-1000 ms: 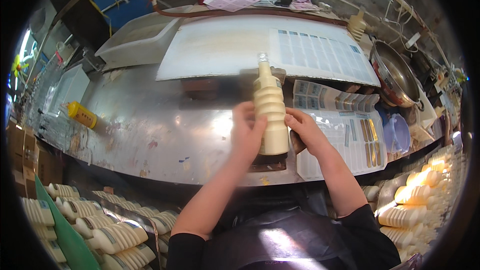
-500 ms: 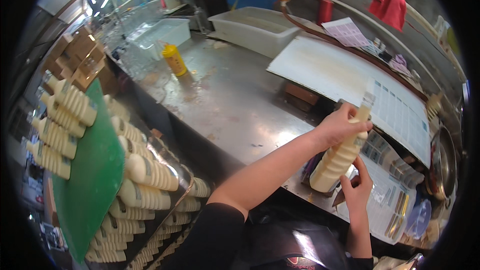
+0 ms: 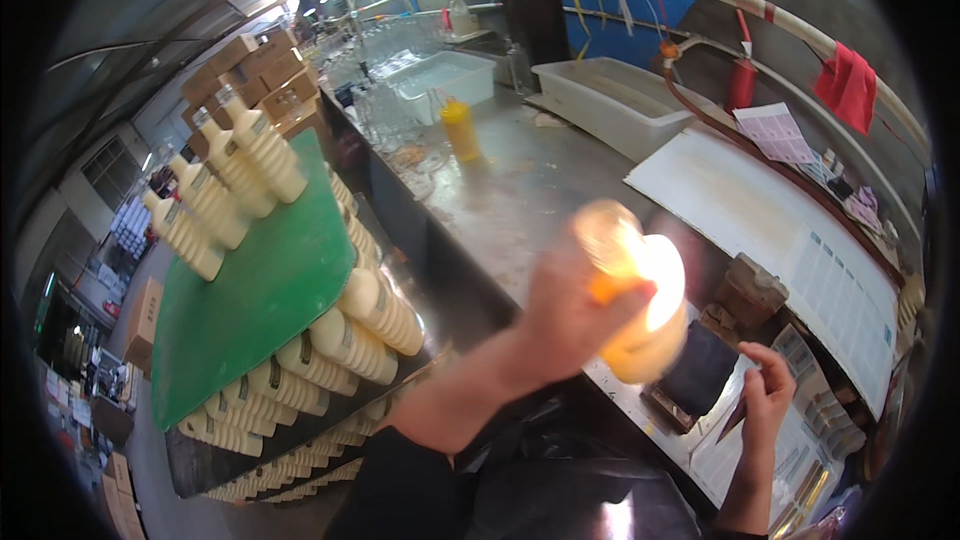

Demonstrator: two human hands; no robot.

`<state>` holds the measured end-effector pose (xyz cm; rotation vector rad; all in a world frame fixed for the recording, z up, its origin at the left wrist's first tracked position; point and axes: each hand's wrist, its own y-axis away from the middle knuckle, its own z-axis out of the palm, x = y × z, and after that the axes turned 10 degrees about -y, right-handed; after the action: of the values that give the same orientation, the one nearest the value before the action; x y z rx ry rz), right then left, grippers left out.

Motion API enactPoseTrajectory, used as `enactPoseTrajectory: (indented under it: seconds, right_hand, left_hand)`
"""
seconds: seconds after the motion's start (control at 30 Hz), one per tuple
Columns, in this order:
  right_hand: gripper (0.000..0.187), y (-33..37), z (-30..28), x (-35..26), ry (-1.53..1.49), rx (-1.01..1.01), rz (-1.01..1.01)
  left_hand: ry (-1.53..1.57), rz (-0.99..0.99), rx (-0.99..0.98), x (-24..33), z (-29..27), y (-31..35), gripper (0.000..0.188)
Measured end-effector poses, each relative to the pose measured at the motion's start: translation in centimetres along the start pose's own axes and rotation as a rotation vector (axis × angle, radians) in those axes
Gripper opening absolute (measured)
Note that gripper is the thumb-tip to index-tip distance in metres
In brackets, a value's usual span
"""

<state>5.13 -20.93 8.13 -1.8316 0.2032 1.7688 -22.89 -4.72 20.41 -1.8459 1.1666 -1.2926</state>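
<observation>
1. Left hand grips a blurred, brightly lit bottle.
2. Right hand, fingers bent, has a thin pointed piece beside it.
3. Between the hands: a black pad.
4. Left of the left hand, four cream bottles stand on a green board.

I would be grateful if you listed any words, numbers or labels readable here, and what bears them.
None is legible enough to quote.
Held bottle: blur and glare, nothing readable.
Yellow bottle: marks too blurred.
Bottles on the green board: labels too small.
Pinkish sheet: print too small.
Label sheet on the white board: too small.
</observation>
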Motion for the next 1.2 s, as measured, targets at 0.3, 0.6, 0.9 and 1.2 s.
enactPoseTrajectory:
  seconds: [0.3, 0.6, 0.9, 1.2]
  right_hand:
    - [0.023, -8.3, 2.2, -1.9, -0.146, -0.106, 0.052]
    - [0.022, -13.7, 2.1, 1.7, -0.145, -0.123, 0.046]
    - [0.025, -15.5, 1.7, 3.2, -0.009, -0.049, 0.155]
    - [0.025, -14.7, 2.2, 2.8, 0.051, -0.059, 0.263]
  left_hand:
    - [-0.512, -0.439, 0.413, 7.1, -27.2, -5.8, 0.025]
    - [-1.818, -0.957, 0.517, 6.2, -49.6, -2.8, 0.065]
    - [-2.132, -1.073, 0.529, 2.1, -59.9, 2.1, 0.075]
    - [-2.040, -1.005, 0.640, -5.5, -65.7, 7.0, 0.071]
